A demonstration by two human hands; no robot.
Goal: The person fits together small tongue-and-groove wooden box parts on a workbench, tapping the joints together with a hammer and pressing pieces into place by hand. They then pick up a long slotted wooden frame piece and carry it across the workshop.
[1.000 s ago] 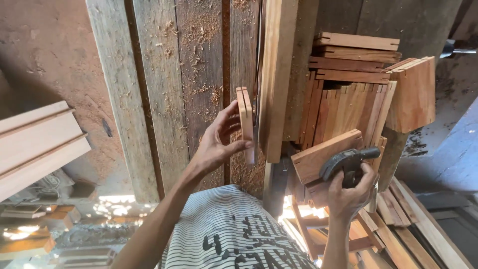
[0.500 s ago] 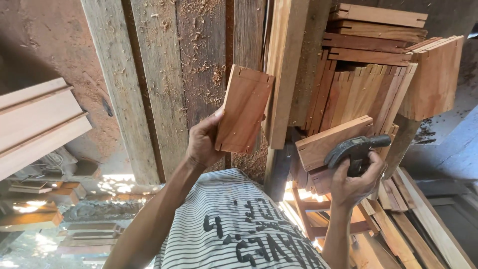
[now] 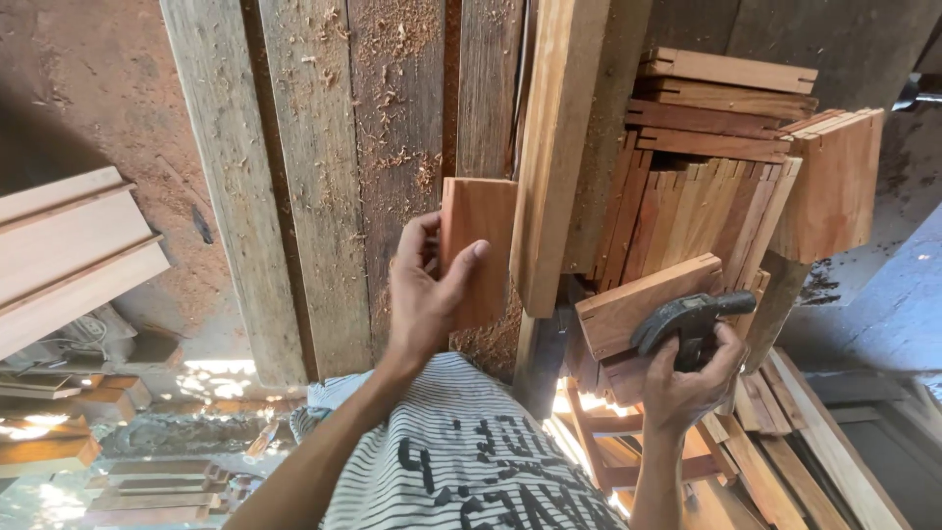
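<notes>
Head view, stack of reddish slotted boards (image 3: 716,167) at upper right, small flat wooden panel (image 3: 478,245) just left of the stack against grey planks (image 3: 324,177), left hand (image 3: 424,294) raised, fingers gripping the panel, right hand (image 3: 687,378) below the stack, fingers closed around dark hammer (image 3: 687,319), striped shirt (image 3: 471,461) beneath.

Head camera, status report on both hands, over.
Left hand gripping small wooden panel. Right hand gripping hammer by its head. Long plank just beside panel.
</notes>
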